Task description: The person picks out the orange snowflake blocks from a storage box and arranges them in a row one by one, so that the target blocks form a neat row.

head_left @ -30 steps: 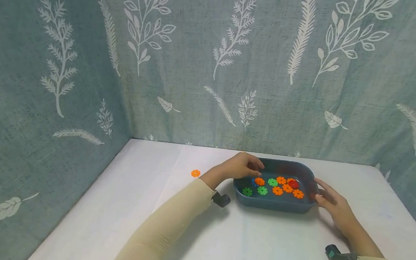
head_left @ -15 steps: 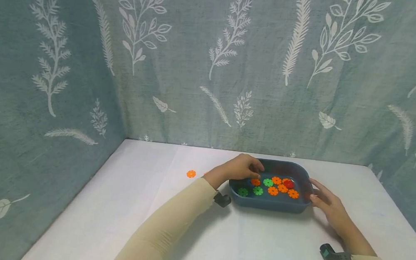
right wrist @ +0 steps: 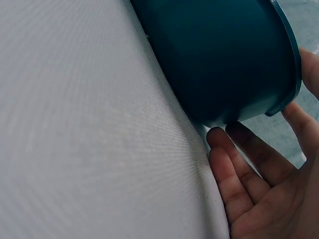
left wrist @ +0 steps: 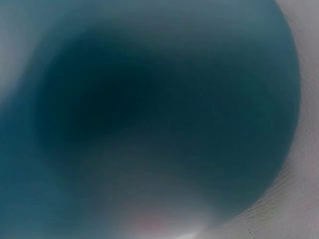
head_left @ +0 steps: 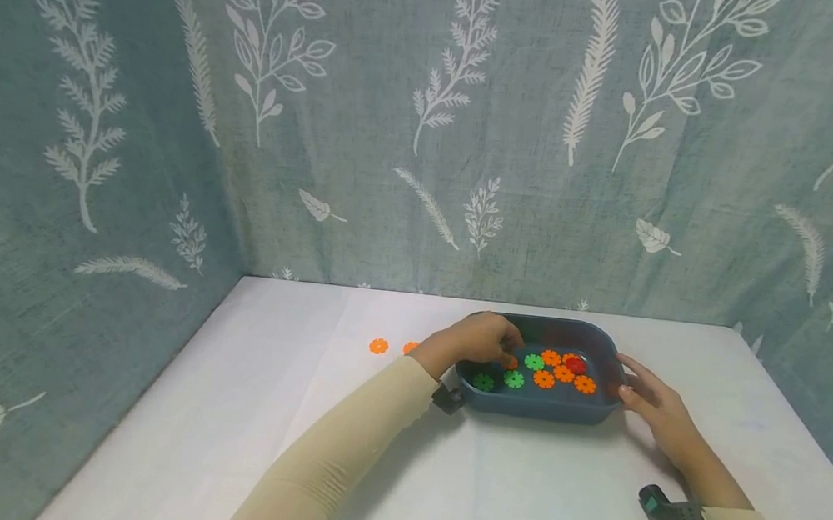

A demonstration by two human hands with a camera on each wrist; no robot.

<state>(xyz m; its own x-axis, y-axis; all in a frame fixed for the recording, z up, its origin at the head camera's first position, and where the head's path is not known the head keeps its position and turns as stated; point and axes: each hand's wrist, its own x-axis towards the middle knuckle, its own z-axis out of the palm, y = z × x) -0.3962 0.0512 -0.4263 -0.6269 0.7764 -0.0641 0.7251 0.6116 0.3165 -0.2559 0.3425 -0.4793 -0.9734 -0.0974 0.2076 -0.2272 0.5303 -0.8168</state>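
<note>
A dark blue-grey tray (head_left: 538, 409) stands on the white table in the head view. In it lie several flower-shaped plastic discs: orange discs (head_left: 585, 384), green discs (head_left: 514, 379) and a red disc (head_left: 575, 365). My left hand (head_left: 483, 337) reaches over the tray's left end, fingers bent down, fingertips right at an orange disc (head_left: 512, 364) that they partly cover. I cannot tell whether they pinch it. At the other end my right hand (head_left: 662, 407) holds the tray by its rim; the right wrist view has its lower fingers (right wrist: 229, 174) against the outer wall.
Two loose orange discs lie on the table left of the tray, the outer disc (head_left: 378, 346) and one by the left wrist (head_left: 410, 347). A leaf-patterned curtain (head_left: 429, 127) hangs behind the white table (head_left: 262, 379). Dark blur fills most of the left wrist view.
My left hand has dipped lower into the tray, its fingertips now over the orange disc. The right hand keeps its place on the tray. The whole head view has shifted slightly.
</note>
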